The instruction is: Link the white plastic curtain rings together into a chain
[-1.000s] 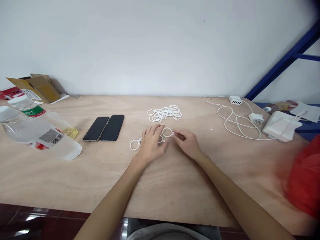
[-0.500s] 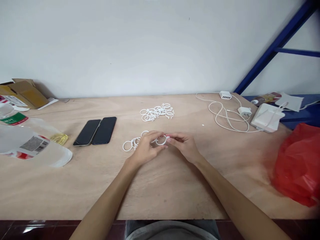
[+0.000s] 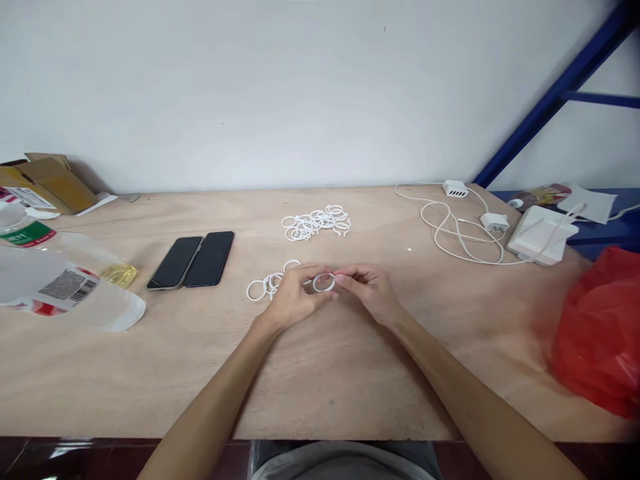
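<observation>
Between my two hands, just above the wooden table [image 3: 330,373], is a white plastic ring [image 3: 316,285]. My left hand [image 3: 295,297] grips its left side, thumb below and fingers above. At the ring's right edge, the thumb and index finger of my right hand [image 3: 373,290] pinch it. Several white rings [image 3: 257,291] lie beside and behind my left hand, partly covered by it. Farther back is a pile of white rings with small open clips [image 3: 317,223].
Two dark phones [image 3: 209,259] lie to the left, beyond large clear bottles [image 3: 95,300]. A cardboard box [image 3: 55,183] stands at the back left. On the right are a white cable [image 3: 437,230], chargers [image 3: 495,222], a white device [image 3: 543,233] and a red plastic bag [image 3: 600,333].
The ring between my hands has tilted slightly, so its round opening shows more fully. Both hands keep their hold, and the view has shifted a little.
</observation>
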Action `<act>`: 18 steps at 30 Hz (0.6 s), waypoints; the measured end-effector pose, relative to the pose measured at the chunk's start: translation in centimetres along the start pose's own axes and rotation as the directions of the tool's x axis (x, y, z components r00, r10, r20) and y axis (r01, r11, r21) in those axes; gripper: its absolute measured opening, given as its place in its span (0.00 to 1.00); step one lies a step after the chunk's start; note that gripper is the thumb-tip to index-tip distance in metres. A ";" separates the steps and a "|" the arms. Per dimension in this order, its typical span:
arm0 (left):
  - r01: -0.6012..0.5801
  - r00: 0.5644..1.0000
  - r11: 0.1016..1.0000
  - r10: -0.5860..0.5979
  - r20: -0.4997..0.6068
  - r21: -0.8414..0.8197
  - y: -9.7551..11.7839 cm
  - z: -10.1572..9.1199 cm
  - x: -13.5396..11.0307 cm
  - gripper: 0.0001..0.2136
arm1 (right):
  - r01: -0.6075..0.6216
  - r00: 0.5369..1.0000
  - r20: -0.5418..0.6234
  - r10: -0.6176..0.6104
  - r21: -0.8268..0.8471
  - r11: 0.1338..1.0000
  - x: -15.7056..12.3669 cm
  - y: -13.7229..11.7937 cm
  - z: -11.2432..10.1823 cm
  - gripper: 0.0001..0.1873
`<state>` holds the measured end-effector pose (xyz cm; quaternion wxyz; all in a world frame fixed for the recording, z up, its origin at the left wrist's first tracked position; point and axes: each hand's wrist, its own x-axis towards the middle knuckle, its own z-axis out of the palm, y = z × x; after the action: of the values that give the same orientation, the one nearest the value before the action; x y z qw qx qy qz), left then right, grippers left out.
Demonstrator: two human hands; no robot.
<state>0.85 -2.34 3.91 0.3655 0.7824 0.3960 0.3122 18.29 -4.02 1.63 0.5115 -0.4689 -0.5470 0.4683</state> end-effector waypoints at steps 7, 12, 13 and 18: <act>0.026 0.992 0.920 0.025 -0.125 0.392 -1.9 0.0 0.0 0.23 | -0.043 0.956 -0.283 -0.081 -0.405 0.913 4.8 2.4 -1.6 0.18; 0.058 0.992 0.884 -0.001 -0.124 0.463 -1.6 -0.2 -0.2 0.27 | -0.336 0.904 -0.427 -0.026 -0.747 0.573 9.3 3.4 -1.6 0.25; 0.059 0.992 0.887 0.000 -0.128 0.459 -1.5 -0.3 -0.2 0.27 | -0.379 0.895 -0.446 -0.004 -0.767 0.518 9.8 3.4 -1.4 0.26; 0.059 0.988 0.895 0.011 -0.155 0.442 -1.4 -0.3 -0.1 0.25 | -0.424 0.873 -0.487 -0.001 -0.761 0.491 10.2 3.1 -0.9 0.19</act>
<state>0.00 -1.76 2.90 0.1492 0.8138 0.4934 0.2683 18.94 6.50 -0.22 0.2582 -0.8127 -0.5150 0.0872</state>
